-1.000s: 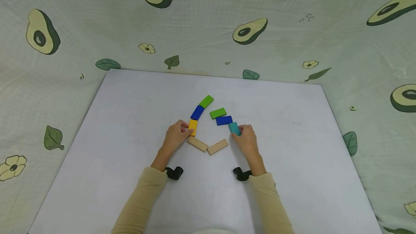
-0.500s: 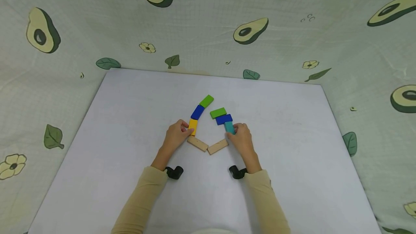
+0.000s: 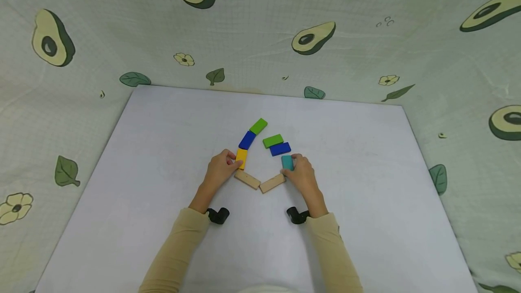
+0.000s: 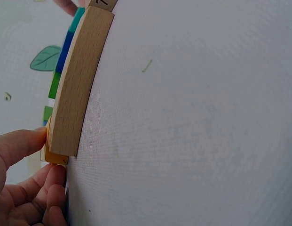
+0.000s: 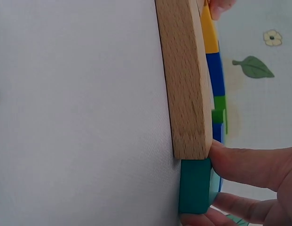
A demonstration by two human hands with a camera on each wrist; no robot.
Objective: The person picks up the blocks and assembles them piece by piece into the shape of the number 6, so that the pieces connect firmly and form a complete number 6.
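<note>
My left hand (image 3: 220,167) pinches a yellow block (image 3: 241,158) between thumb and fingers, at the left side of a ring of wooden blocks. My right hand (image 3: 303,173) pinches a teal block (image 3: 287,163) on the right side. In the right wrist view the teal block (image 5: 195,186) stands at the end of a plain wooden block (image 5: 185,84). Two plain wooden blocks, a left one (image 3: 247,180) and a right one (image 3: 272,183), form a shallow V at the near side. The left one's outer end meets the yellow block.
Beyond the yellow block, a blue block (image 3: 247,140) and a green block (image 3: 258,126) continue the curve. Another green block (image 3: 273,141) and blue block (image 3: 280,149) lie beyond the teal one. All rest on a white table (image 3: 358,148), with an avocado-print cloth (image 3: 252,21) behind.
My right hand has moved the teal block left and turned it more upright in the head view, then drawn it slightly away from the blue block toward the plain block. My left hand stays put.
</note>
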